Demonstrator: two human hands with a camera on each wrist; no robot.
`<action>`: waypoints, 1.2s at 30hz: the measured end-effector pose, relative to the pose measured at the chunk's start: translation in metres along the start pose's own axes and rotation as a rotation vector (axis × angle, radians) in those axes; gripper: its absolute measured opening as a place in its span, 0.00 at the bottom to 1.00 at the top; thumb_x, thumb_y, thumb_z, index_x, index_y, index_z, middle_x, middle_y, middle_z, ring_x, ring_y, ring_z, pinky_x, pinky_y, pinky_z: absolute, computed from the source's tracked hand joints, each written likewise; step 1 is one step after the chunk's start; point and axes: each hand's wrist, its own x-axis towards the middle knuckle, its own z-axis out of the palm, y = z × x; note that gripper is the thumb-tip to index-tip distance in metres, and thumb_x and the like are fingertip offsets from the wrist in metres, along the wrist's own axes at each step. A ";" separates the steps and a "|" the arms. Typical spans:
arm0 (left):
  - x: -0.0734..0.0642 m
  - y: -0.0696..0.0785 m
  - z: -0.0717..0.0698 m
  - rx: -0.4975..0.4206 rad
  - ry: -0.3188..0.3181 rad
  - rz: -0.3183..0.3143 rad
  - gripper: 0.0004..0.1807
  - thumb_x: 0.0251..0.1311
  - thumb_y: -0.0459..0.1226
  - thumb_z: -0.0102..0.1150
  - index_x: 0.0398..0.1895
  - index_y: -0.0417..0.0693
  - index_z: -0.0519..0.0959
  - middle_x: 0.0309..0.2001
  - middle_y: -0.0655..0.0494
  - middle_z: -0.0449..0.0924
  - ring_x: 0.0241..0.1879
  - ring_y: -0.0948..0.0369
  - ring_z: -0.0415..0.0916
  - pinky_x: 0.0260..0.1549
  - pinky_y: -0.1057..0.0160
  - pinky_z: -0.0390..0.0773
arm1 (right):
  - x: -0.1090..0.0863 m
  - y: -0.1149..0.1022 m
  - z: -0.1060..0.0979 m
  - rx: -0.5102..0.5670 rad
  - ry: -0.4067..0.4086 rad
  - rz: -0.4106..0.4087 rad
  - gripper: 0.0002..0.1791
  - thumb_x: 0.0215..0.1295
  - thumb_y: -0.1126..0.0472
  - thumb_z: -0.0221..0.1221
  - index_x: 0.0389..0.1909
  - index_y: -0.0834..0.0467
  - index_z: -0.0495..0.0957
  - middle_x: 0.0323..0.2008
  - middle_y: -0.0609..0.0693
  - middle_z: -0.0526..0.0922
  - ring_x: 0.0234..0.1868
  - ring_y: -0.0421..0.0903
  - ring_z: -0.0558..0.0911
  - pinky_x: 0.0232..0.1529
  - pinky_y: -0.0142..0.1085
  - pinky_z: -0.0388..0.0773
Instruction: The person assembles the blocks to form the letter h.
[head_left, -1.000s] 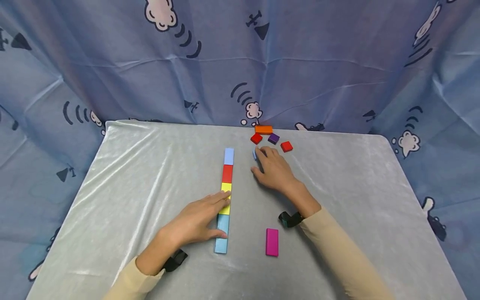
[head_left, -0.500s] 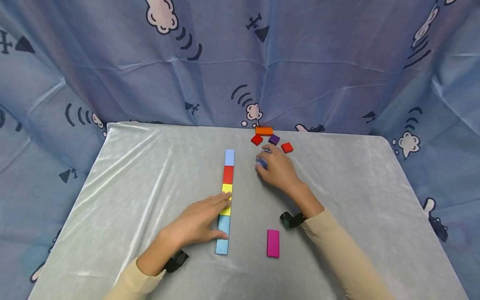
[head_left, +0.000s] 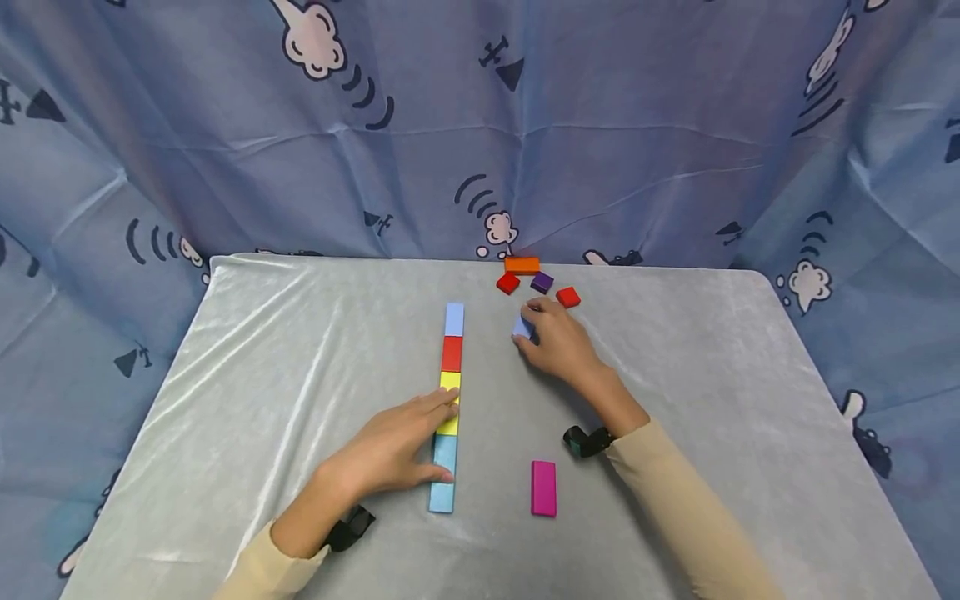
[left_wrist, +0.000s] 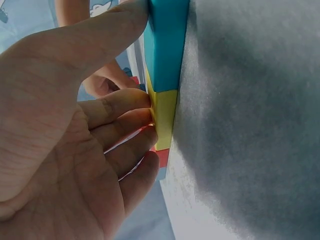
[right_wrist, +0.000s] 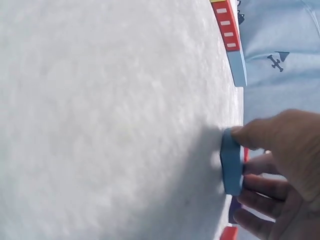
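A straight row of blocks runs away from me in the head view: light blue blocks nearest, then yellow, red and a pale blue block at the far end. My left hand rests along the row, fingertips on the yellow part and thumb on the near light blue part. Right of the row's far end, my right hand pinches a separate pale blue block between thumb and fingertips, close over the cloth. The fingers partly cover it in the head view.
Behind the right hand lie an orange block, two red blocks and a purple block. A magenta block lies nearer me, right of the row. Patterned curtain hangs past the table's far edge.
My right thumb and fingers have closed round the pale blue block, which has turned and shifted slightly toward me and to the right. My left hand keeps its place on the row.
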 end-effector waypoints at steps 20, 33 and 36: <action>0.003 0.000 -0.001 0.019 0.003 0.010 0.49 0.57 0.51 0.79 0.77 0.39 0.69 0.83 0.48 0.63 0.82 0.51 0.62 0.81 0.50 0.66 | -0.027 0.011 -0.005 0.077 -0.064 -0.114 0.32 0.69 0.54 0.70 0.68 0.68 0.78 0.68 0.63 0.80 0.71 0.61 0.77 0.75 0.57 0.75; 0.000 0.000 0.000 0.022 0.011 0.013 0.48 0.57 0.51 0.79 0.77 0.39 0.70 0.82 0.48 0.63 0.82 0.51 0.62 0.80 0.50 0.66 | -0.049 0.012 -0.003 0.110 -0.065 -0.174 0.32 0.69 0.56 0.71 0.69 0.68 0.77 0.68 0.62 0.79 0.70 0.60 0.78 0.73 0.58 0.76; 0.000 0.000 0.000 0.027 0.013 0.016 0.48 0.57 0.52 0.79 0.77 0.39 0.70 0.82 0.48 0.63 0.82 0.51 0.62 0.80 0.50 0.66 | -0.054 0.011 -0.003 0.112 -0.063 -0.169 0.33 0.68 0.56 0.71 0.69 0.67 0.77 0.67 0.62 0.80 0.69 0.59 0.78 0.73 0.57 0.77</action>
